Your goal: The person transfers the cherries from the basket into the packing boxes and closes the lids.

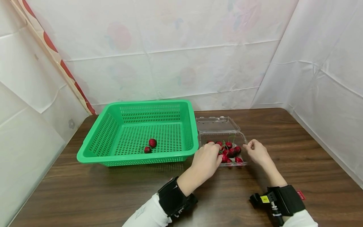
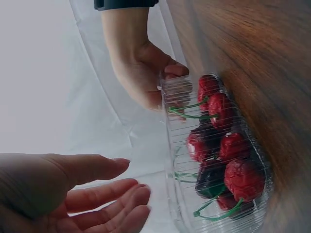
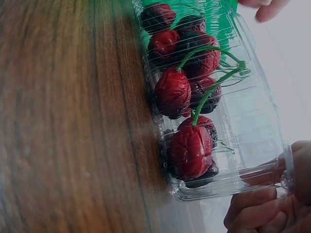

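Observation:
A clear plastic clamshell box [image 1: 221, 136] holds several dark red cherries [image 1: 232, 152] with green stems. My right hand [image 1: 257, 152] pinches the box's right rim between thumb and fingers, as the right wrist view also shows at the box's corner [image 3: 286, 177]. Over the left part of the box hovers my left hand [image 1: 206, 158]. In the left wrist view its thumb and fingers [image 2: 97, 167] are extended and apart, with nothing between them, above the rim. Seen from the side, the cherries [image 2: 243, 179] lie in the bottom of the box.
Left of the box stands a green plastic basket [image 1: 136, 160] with two cherries [image 1: 152, 143] on its perforated floor. The box's lid [image 1: 216, 124] lies folded back behind it. White sheets [image 1: 170, 50] hang behind and beside the brown wooden table [image 1: 93, 195].

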Motion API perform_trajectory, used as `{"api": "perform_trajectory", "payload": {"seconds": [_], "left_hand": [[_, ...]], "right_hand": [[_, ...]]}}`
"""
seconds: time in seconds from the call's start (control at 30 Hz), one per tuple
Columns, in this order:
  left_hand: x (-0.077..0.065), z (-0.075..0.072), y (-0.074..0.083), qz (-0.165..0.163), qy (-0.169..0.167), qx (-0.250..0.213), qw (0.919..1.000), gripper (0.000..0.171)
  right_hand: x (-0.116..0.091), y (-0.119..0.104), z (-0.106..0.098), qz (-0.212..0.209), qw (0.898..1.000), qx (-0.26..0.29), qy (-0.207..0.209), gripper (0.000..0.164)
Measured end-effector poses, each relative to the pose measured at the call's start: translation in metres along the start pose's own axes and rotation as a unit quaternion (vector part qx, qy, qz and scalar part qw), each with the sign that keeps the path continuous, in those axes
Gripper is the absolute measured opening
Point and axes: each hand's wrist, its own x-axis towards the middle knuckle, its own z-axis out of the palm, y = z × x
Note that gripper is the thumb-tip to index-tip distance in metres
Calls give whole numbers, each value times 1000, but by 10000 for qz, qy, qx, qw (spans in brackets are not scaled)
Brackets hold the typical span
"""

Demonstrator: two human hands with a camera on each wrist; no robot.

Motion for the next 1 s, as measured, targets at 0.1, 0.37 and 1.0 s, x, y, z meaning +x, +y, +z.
{"api": "perform_trajectory", "payload": {"seconds": [0.1, 0.37, 1.0], "left_hand": [[-3, -5, 0, 49, 170, -94, 9998, 17], [-13, -19, -10, 111, 801, -230, 9965, 11], [-25, -58, -56, -539, 1260, -316, 9901, 15]], "right_hand": [[0, 0, 0, -29, 10000, -10, 25, 25], [1, 0, 0, -10, 10000, 34, -22, 24], [-1, 0, -2, 63, 9999, 76, -117, 24]]}}
